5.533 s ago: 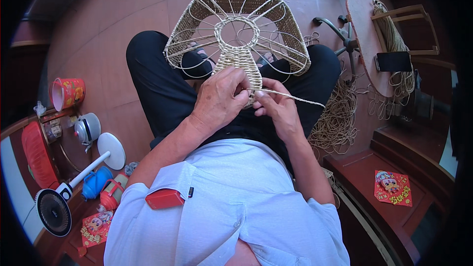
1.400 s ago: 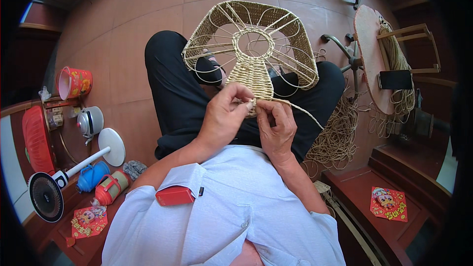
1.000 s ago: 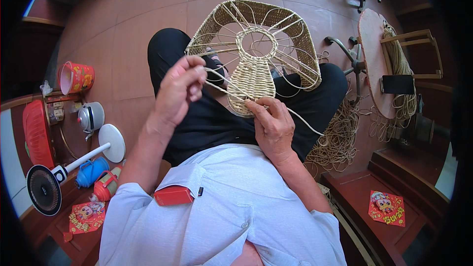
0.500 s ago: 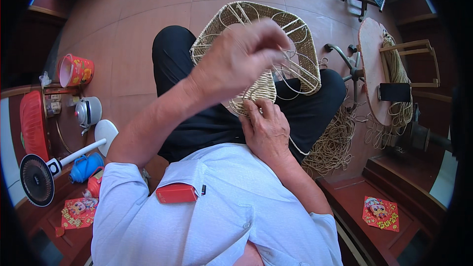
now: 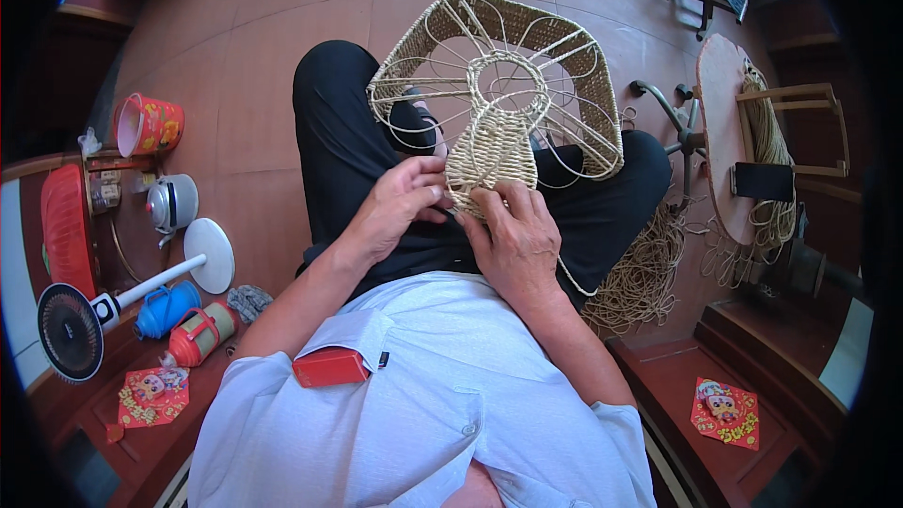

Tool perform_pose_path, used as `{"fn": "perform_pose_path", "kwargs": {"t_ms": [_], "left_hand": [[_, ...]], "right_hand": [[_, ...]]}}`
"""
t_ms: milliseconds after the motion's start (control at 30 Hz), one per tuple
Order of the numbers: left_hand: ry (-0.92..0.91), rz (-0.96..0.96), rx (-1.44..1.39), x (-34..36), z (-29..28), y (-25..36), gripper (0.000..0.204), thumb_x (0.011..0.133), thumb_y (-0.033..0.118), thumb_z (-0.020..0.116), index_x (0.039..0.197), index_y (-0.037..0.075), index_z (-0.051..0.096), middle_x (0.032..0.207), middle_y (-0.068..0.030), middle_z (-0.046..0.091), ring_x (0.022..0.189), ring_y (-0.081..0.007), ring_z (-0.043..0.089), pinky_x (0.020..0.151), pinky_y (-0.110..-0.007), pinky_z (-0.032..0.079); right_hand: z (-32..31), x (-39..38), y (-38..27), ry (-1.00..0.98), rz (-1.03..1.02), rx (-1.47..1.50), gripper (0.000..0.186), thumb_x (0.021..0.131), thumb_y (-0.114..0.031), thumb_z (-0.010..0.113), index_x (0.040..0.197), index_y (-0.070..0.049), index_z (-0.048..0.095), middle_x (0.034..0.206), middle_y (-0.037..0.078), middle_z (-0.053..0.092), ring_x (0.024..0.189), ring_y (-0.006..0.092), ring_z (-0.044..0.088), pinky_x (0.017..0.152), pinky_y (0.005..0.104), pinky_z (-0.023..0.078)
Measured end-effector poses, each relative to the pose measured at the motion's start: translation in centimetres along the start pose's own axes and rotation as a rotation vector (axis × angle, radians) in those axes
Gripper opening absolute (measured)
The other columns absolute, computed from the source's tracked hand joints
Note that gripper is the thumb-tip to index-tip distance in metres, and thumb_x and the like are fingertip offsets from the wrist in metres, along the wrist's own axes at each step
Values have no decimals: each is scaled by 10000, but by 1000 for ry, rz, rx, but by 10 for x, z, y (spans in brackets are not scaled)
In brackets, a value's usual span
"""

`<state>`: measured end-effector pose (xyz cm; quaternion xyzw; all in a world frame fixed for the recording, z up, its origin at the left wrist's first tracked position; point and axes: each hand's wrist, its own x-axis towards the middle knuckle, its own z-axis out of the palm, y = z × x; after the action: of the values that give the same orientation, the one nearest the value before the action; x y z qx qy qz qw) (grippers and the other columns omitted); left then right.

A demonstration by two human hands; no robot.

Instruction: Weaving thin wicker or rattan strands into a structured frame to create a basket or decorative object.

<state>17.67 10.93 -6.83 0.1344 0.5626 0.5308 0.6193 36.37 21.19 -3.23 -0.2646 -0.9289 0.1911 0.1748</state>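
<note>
A half-woven straw-cord basket [image 5: 491,152] lies over my lap. Its rounded-square side wall [image 5: 594,99] surrounds a cord ring [image 5: 509,85] with spokes and loops. From the ring a tightly woven panel comes toward me. My right hand [image 5: 515,240] grips this panel's near edge, fingers on top and thumb beside it. At the panel's near left corner is my left hand [image 5: 403,207], thumb and fingers drawn together; what they pinch is hidden. A pale cord [image 5: 571,280] trails from beneath my right hand toward the right.
A heap of cord [image 5: 640,268] lies right of my knee. Beyond it stand an oval board [image 5: 720,132] with a black phone [image 5: 763,182] and a hank of cord [image 5: 767,141]. At left are a red bucket [image 5: 150,125], a kettle [image 5: 172,203], a fan [image 5: 71,332] and flasks [image 5: 167,310].
My left hand has come down from above the basket to the panel's near left corner, uncovering the ring and spokes. My right hand keeps its hold on the near edge.
</note>
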Motion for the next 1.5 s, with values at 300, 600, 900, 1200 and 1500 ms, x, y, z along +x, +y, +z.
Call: {"fn": "perform_pose_path", "kwargs": {"t_ms": [300, 600, 900, 1200, 1500], "left_hand": [[-202, 13, -404, 22, 6, -19, 632, 993, 27, 748, 1555, 9, 459, 1434, -95, 652, 1320, -194, 651, 1160, -374, 528], [-294, 49, -513, 26, 8, -32, 592, 1011, 11, 673, 1567, 38, 474, 1360, -70, 664, 1162, -154, 676, 1009, -322, 567], [-204, 53, -590, 22, -4, -31, 483, 991, 60, 600, 1465, 31, 514, 1238, -67, 663, 946, -131, 626, 883, -301, 544], [-188, 44, -301, 11, 7, -6, 551, 1001, 114, 667, 1504, 6, 470, 1301, -78, 666, 1109, -123, 667, 962, -307, 565], [-94, 119, -288, 14, 13, -10, 628, 948, 38, 716, 1521, -4, 463, 1234, -60, 692, 1049, -98, 663, 933, -270, 542]], "right_hand": [[-2, 0, -5, 74, 38, 35, 284, 829, -208, 879, 1050, -104, 733, 1046, 46, 662, 893, 251, 652, 758, 381, 545], [-1, 2, -5, 77, 34, 42, 279, 831, -214, 882, 1041, -107, 733, 1036, 48, 662, 892, 257, 656, 754, 388, 546], [2, 1, -5, 73, 55, 32, 276, 834, -225, 885, 1034, -112, 732, 1032, 49, 655, 907, 261, 651, 761, 390, 543], [3, 1, -5, 66, 56, 33, 273, 832, -224, 886, 1025, -115, 727, 1032, 45, 647, 907, 257, 642, 758, 391, 540], [7, 0, -4, 79, 66, 41, 279, 819, -219, 897, 1012, -115, 725, 1019, 40, 645, 903, 257, 644, 754, 389, 541]]}}
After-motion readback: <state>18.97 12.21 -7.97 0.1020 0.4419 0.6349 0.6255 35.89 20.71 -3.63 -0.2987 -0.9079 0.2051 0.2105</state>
